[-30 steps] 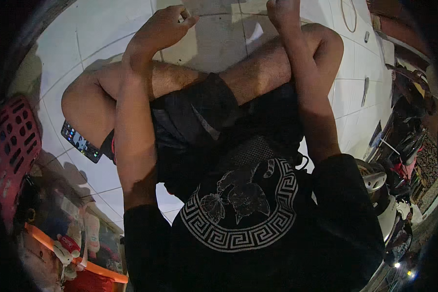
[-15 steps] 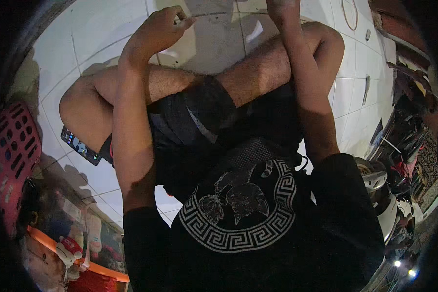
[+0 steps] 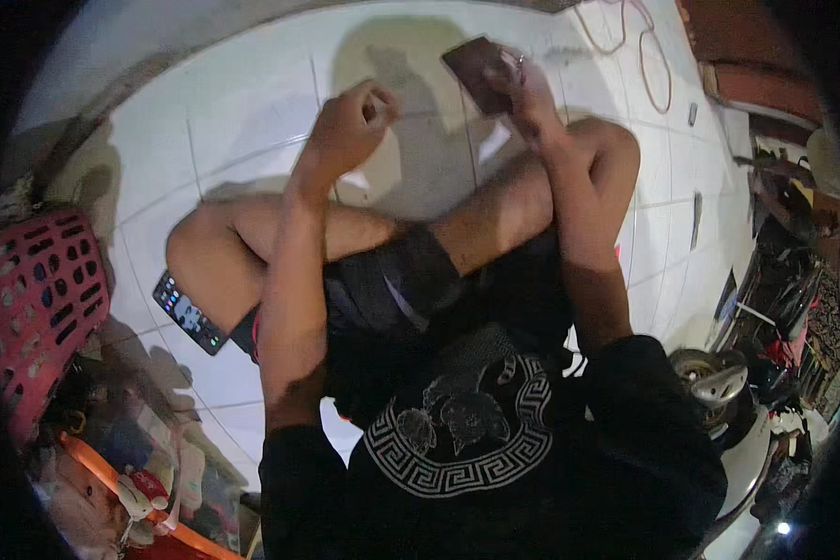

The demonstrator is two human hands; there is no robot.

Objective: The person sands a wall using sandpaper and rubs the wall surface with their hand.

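Note:
My right hand (image 3: 530, 101) is closed on a dark reddish-brown, flat, rectangular thing (image 3: 481, 77), held above the floor past my right shin. It could be a wallet, but the blur hides its kind. My left hand (image 3: 353, 126) hovers over the floor beyond my left shin, with fingers curled in toward the thumb. Whatever lies in that curl, if anything, cannot be made out. A black remote control (image 3: 191, 315) with coloured buttons rests on the tiles against my left knee. Both forearms reach forward over my crossed legs.
White floor tiles (image 3: 252, 121) surround my legs. On the left stands a pink perforated plastic basket (image 3: 51, 289), with an orange-rimmed container (image 3: 98, 462) nearer. A thin looped cord (image 3: 658, 70) lies at the far right. Dark clutter (image 3: 784, 271) lines the right side.
The brown flat thing in my right hand has come into view. In the picture, both hands, my legs and the surroundings sit lower, so the view has shifted. My left fingers remain curled.

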